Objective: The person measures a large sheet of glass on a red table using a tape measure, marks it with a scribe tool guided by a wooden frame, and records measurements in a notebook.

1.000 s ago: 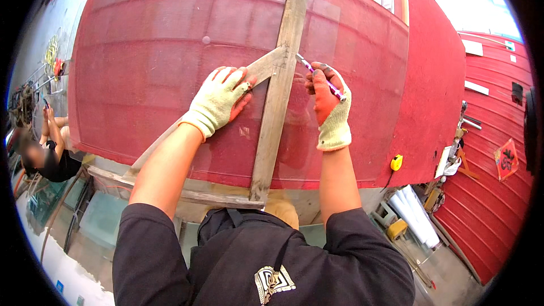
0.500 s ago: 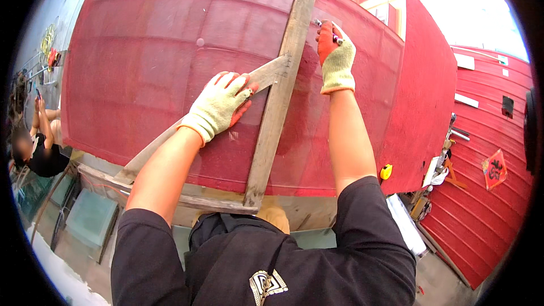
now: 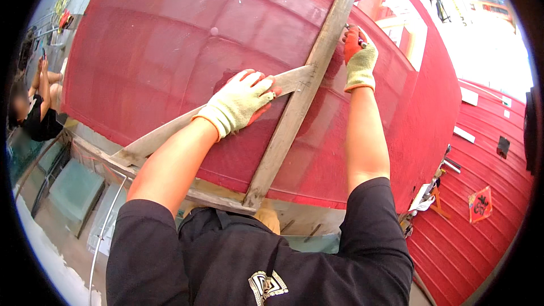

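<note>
A long wooden square (image 3: 290, 130) lies across a sheet of glass (image 3: 170, 56) on a red table top, its short crosspiece (image 3: 221, 201) along the near edge. My left hand (image 3: 241, 102), in a cream and orange work glove, presses on its diagonal brace (image 3: 164, 133), fingers over the wood and thumb toward me. To the right of the long board, my gloved right hand (image 3: 361, 59) is closed round a slim, pen-like glass cutter (image 3: 361, 42). The cutter's tip is close to the board's right edge; whether it touches the glass I cannot tell.
Bright reflections (image 3: 405, 34) lie on the upper right of the surface. At the far left sits another person (image 3: 37, 107). Glass panes (image 3: 76, 190) stand at the lower left. A red corrugated wall (image 3: 459, 249) is at right, with tools (image 3: 428, 192) along the table's right edge.
My view has shifted and turned, so the square and both hands appear farther right. Both hands keep about the same place on and beside the square. The yellow tape measure is out of sight.
</note>
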Action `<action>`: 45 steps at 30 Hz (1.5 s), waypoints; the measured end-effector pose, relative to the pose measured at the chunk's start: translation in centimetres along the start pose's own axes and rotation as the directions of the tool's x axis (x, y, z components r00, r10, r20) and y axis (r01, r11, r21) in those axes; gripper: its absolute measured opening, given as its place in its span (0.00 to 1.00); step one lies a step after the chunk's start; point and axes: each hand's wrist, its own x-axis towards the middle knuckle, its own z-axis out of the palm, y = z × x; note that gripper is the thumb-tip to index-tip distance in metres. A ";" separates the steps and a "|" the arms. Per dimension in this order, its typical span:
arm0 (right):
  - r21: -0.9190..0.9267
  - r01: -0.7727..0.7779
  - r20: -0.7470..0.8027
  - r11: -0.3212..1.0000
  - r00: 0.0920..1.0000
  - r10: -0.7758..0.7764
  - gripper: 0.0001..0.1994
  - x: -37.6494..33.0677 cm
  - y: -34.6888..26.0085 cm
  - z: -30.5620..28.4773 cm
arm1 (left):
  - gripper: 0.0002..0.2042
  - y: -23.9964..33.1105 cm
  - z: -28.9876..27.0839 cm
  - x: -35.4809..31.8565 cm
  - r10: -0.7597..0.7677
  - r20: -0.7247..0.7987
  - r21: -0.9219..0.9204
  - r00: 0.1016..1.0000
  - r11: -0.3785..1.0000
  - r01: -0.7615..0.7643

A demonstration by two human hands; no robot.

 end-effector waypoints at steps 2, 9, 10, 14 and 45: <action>-0.013 -0.027 0.002 1.000 1.000 0.027 0.16 0.5 0.4 0.2 | 0.23 -0.1 0.4 -0.2 0.016 -0.014 0.012 1.000 1.000 -0.016; -0.074 -0.126 0.066 0.989 0.989 0.131 0.17 2.0 -0.1 -0.3 | 0.25 -0.2 0.7 -0.4 0.007 -0.012 0.002 1.000 1.000 -0.007; -0.069 -0.123 0.075 0.990 0.989 0.128 0.17 2.2 -0.1 -0.4 | 0.25 -0.2 0.8 -0.4 0.009 -0.020 0.001 1.000 1.000 -0.009; -0.015 -0.156 0.096 0.988 0.983 0.157 0.18 2.1 -0.2 -0.6 | 0.25 -0.1 1.0 -0.5 0.004 -0.010 0.017 1.000 1.000 -0.004; -0.242 0.004 0.111 0.970 0.994 0.024 0.18 2.8 1.1 -1.2 | 0.24 0.1 0.3 0.2 0.023 0.008 -0.001 1.000 1.000 -0.023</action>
